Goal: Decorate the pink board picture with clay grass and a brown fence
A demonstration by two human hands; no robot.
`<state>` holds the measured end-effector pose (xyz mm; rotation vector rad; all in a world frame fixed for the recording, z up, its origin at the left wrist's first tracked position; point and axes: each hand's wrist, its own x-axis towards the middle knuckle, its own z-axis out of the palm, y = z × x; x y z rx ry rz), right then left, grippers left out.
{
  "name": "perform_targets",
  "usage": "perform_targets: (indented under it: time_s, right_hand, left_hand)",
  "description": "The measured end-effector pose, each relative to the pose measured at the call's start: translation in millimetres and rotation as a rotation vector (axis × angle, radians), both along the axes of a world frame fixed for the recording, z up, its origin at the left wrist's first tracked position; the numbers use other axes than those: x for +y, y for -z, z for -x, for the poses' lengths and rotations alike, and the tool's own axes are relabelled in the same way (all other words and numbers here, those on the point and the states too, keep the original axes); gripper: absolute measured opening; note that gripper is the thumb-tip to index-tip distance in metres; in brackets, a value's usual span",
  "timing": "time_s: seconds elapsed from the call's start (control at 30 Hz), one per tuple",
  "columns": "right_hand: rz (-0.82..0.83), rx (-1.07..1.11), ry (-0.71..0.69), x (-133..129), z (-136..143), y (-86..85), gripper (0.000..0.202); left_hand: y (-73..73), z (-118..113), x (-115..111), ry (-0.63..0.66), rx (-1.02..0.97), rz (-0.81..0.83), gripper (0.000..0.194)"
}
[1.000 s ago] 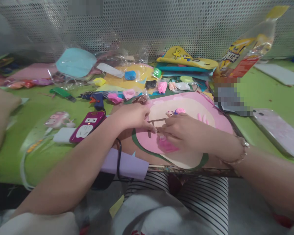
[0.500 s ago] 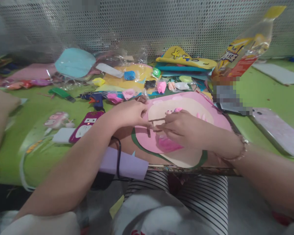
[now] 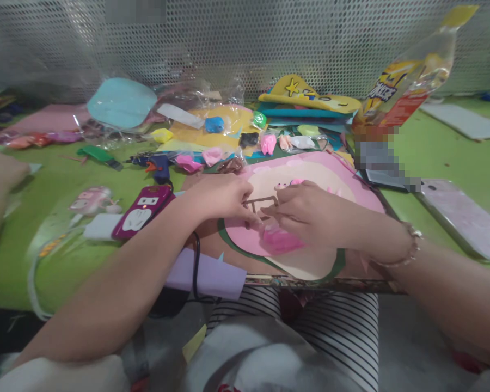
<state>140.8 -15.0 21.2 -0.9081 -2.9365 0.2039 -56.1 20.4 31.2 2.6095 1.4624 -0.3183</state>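
Brown strip outline [image 3: 265,200] lies on the pink card [image 3: 365,193] between my left hand [image 3: 226,196], thumb and forefinger parted, apparently to brace it, and my right hand [image 3: 306,209], fingers bunched, I judge for precision, though I cannot tell what, if anything, they pinch.

Straight ahead of me stands a grey perforated panel [image 3: 212,43], its rows of little holes stretching across the top of my view. I'm at a bright green tabletop [image 3: 453,158], pale light glaring off its left side, and grey floor [image 3: 396,337] shows below.
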Motion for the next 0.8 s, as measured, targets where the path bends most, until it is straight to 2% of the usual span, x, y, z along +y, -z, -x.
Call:
perform_targets:
  time_s: [0.3, 0.5, 0.63, 0.8]
  right_hand:
    - [-0.049, -0.032, -0.026, -5.3, -1.3, -7.4, 0.034]
    - [-0.06, -0.064, -0.095, -14.5, 0.9, -5.4, 0.032]
    - [-0.181, -0.131, -0.168, -18.9, 0.8, -0.7, 0.035]
    - [-0.263, -0.165, -0.157, -19.8, 2.6, -1.6, 0.037]
  left_hand:
    - [-0.6, 0.4, -1.0, -0.003, -0.012, 0.022, 0.05]
    - [-6.8, 8.2, -0.6, 0.045, -0.194, -0.003, 0.027]
    - [-12.9, 5.2, -9.9, 0.114, -0.154, 0.138, 0.026]
    - [-11.9, 4.4, -13.2, 0.167, -0.139, 0.126, 0.037]
